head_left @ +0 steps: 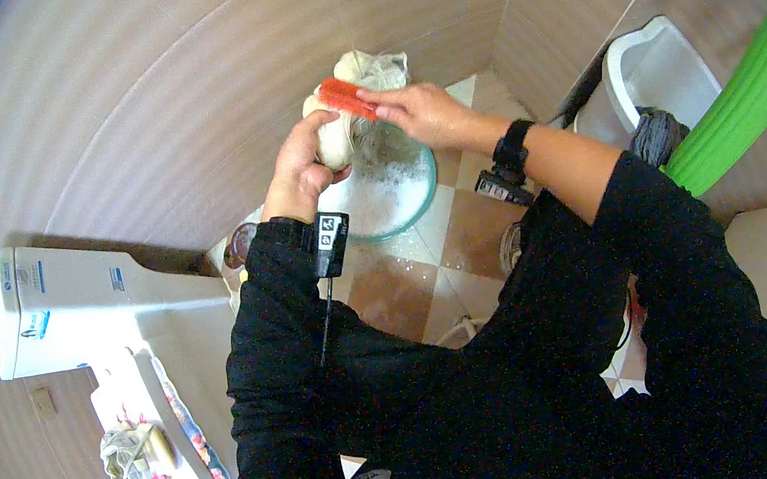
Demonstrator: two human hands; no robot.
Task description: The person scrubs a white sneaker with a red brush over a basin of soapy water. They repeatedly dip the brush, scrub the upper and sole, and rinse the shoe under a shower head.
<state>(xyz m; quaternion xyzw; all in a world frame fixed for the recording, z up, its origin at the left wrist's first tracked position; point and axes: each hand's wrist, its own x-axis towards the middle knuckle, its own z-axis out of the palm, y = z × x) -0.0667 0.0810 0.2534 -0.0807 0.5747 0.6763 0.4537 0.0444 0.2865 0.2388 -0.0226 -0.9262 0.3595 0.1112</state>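
Toilet [75, 303] bearing blue labels stands left, its print too small to read; a green ribbed object [746, 103] rises at the right. A teal-rimmed basin [434, 180] of suds sits below the hands. The left hand [298, 164] grasps a pale, shoe-like item [334, 146] over it; the right hand [429, 115] grips an orange-red brush [346, 98] against that item. Labelled black devices [332, 245] hang at both wrists.

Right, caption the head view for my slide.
The right hand holds an orange brush against a pale item in the left hand, above a sudsy basin.
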